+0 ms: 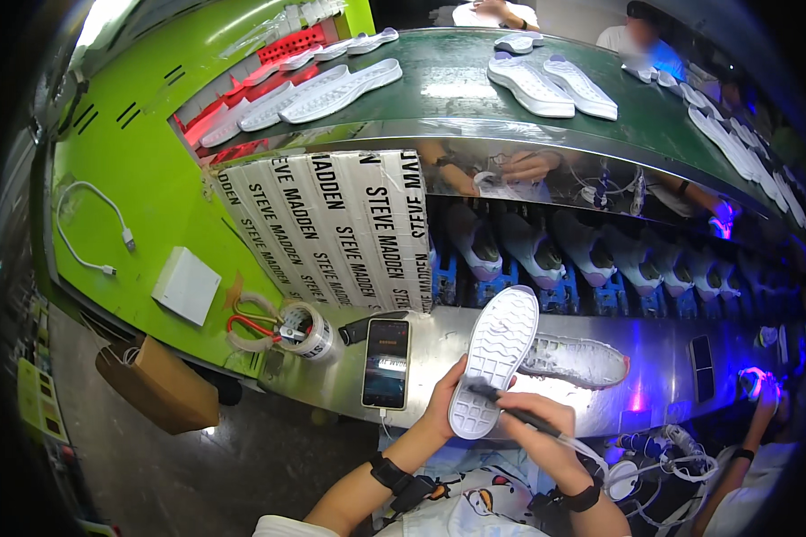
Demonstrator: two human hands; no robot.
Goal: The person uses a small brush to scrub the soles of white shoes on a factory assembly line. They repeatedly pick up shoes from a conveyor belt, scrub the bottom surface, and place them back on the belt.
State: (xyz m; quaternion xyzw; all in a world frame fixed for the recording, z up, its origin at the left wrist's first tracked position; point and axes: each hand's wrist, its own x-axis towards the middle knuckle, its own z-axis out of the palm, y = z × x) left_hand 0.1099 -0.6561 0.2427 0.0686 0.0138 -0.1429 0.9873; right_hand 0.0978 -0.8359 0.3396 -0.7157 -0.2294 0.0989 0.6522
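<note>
A white shoe sole (503, 336) stands tilted in front of me, its gridded inner side facing up. My left hand (441, 401) is closed around the sole's lower left edge. In my right hand (544, 428) is a brush (527, 415) with a dark handle, and its dark bristles touch the gridded inside near the lower end. Just behind, partly covered by the held sole, a second whitish sole-shaped piece (584, 361) lies on the steel bench (331, 387).
A phone (386, 362) with a cable lies left of my hands, beside a tape roll (306, 331) holding scissors (252, 326). Behind stands a printed carton (331, 224). Shoes (533, 249) line the lower rack; soles (530, 85) rest on the green belt (439, 112). A co-worker's hand (763, 389) is at right.
</note>
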